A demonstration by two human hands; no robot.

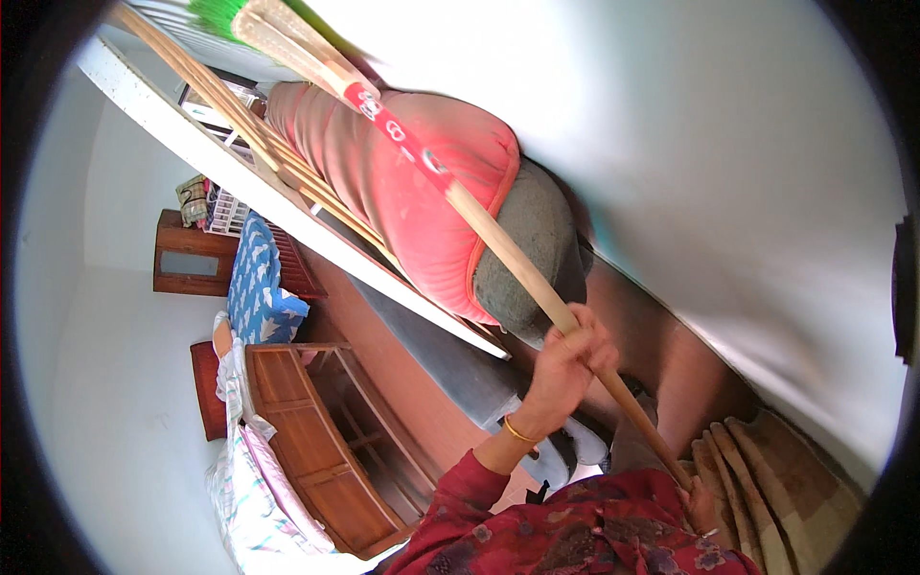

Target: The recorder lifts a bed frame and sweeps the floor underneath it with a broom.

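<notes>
A broom with green bristles (215, 18) slants across the view, its head raised at the upper left. Its wooden handle (503, 248) has a red printed wrap (402, 136) near the head. Partway down the handle, my left hand (575, 348) is closed around the wood, with a gold bangle at the wrist. Close to my body, my right hand (697, 499) grips the handle's lower end and is partly hidden by my patterned red clothing. Behind the handle lies a pink padded piece (431, 215) with orange edging, beside a grey rounded form (525, 244); I cannot tell what they are.
A long white-edged frame (287, 201) with wooden slats (208, 79) leans diagonally. Below it show a grey trouser leg and shoes (550, 460). Wooden furniture (309, 431), a blue patterned cloth (259, 287) and a brown folded blanket (776, 481) stand around. A pale wall (755, 180) rises at right.
</notes>
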